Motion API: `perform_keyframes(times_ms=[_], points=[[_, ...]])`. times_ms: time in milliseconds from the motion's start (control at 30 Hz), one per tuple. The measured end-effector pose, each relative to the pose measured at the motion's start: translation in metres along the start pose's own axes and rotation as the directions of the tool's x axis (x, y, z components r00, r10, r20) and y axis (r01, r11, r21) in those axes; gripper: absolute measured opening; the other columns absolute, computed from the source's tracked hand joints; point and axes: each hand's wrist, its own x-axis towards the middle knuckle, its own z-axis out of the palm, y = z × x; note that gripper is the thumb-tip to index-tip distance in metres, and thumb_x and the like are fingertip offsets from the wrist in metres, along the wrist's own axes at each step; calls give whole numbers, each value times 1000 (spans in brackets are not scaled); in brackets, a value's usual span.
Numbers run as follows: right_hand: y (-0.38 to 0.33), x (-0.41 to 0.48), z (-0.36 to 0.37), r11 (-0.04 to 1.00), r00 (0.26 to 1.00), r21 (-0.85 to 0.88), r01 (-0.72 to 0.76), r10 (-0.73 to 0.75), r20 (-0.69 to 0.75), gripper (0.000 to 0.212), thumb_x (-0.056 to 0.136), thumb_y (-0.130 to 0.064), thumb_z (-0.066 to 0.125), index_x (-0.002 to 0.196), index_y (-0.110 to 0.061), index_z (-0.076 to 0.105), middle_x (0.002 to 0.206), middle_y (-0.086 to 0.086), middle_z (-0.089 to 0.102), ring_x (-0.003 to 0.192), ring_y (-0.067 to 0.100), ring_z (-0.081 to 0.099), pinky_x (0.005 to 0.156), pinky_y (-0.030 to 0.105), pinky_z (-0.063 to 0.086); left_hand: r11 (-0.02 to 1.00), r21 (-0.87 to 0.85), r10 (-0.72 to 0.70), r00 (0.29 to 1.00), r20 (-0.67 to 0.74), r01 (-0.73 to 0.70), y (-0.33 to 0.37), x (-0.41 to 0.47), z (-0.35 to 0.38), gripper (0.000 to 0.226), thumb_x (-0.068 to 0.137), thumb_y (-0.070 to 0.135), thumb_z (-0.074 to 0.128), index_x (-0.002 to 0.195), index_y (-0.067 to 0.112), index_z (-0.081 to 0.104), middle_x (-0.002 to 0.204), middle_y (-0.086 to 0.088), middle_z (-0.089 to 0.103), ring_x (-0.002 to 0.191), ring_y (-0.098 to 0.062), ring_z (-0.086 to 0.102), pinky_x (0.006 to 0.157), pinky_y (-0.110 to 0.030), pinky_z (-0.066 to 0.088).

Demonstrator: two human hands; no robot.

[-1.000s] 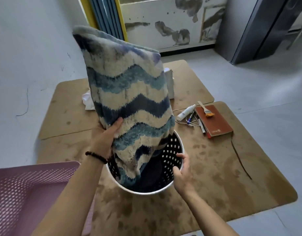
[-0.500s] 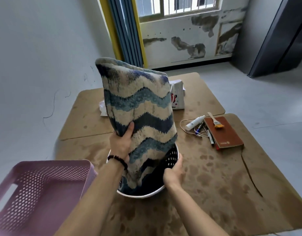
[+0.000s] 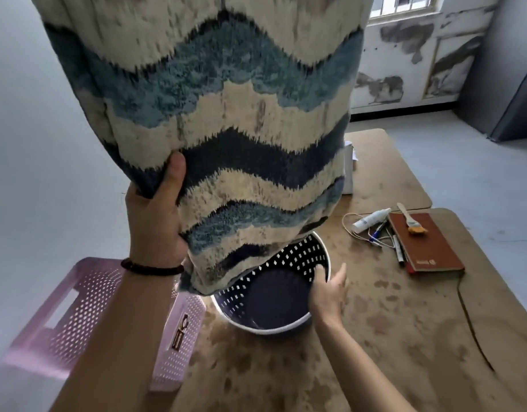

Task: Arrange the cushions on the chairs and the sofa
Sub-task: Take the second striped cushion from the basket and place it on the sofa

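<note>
A plush cushion (image 3: 226, 120) with cream, teal and navy wave stripes fills the upper middle of the head view, lifted clear above a round navy basket with a white rim (image 3: 286, 327). My left hand (image 3: 155, 221) grips the cushion's lower left edge, thumb on the front. My right hand (image 3: 329, 289) rests on the basket's right rim, fingers over the edge. No chair or sofa is in view.
A pink perforated crate (image 3: 77, 316) stands at the lower left. On the stained brown mat (image 3: 405, 337) lie a red notebook (image 3: 425, 242), a small brush, a white tube (image 3: 370, 220), pens and a cord. A white box (image 3: 349, 168) sits behind the cushion.
My left hand has raised the cushion up out of the round basket and closer to the camera. My right hand stays on the basket's rim.
</note>
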Motion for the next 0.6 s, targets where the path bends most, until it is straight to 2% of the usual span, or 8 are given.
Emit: perform_keyframes(times_ms=[67,133,233,267,333,433,533,600], points=[[-39,5,-14,963,982,195,188,-190,-12,78,95,-64,36,157,-19,30,163,4,33,151,17,27,124,41,21,999,-32,1,999,40,0,1,-2,0,67,88,32,71,143,1,49,142,-12,59,131,-28,57,107,-49,48],[-83,7,-30,859,920,377,347,-390,41,79,92,-78,29,152,-27,41,156,-6,45,146,8,36,122,40,27,998,-68,-12,996,85,17,0,0,5,61,92,29,68,143,2,50,142,-12,60,131,-28,57,108,-50,47],[-135,-8,-57,756,836,457,468,-547,48,86,79,-89,41,143,-32,49,142,-12,58,134,3,51,112,29,40,988,-141,-34,983,182,60,0,5,22,52,94,27,67,140,7,55,138,-9,63,129,-28,59,108,-51,46],[-147,-19,-65,749,834,448,488,-551,13,89,73,-89,50,140,-31,50,135,-14,61,127,-1,56,107,25,45,986,-156,-29,977,212,63,3,7,30,48,94,28,68,137,8,58,137,-8,64,129,-28,59,108,-52,47],[-159,-38,-82,723,842,449,524,-520,-145,81,63,-80,69,126,-32,57,117,-16,70,110,-2,66,100,29,54,979,-198,4,960,279,54,12,13,48,42,90,34,73,127,17,66,131,-6,68,127,-28,61,107,-52,48],[-167,-67,-113,674,832,488,554,-456,-315,85,43,-76,86,110,-29,66,106,-6,77,104,15,73,91,39,60,970,-232,21,934,356,66,19,16,73,45,77,55,75,111,25,75,122,-1,73,121,-25,65,100,-46,54],[-151,-108,-142,647,793,464,605,-438,-423,81,41,-71,90,106,-28,69,104,-4,78,101,19,74,81,34,61,952,-242,-48,872,487,187,4,3,94,38,92,45,65,118,17,69,114,3,75,112,-17,69,88,-31,58],[-129,-144,-155,661,766,434,612,-358,-535,77,39,-67,93,101,-27,72,100,-4,79,97,19,75,76,32,61,930,-224,-109,800,590,292,-11,-20,105,42,94,43,64,121,11,67,116,-2,75,111,-19,70,89,-33,59]])
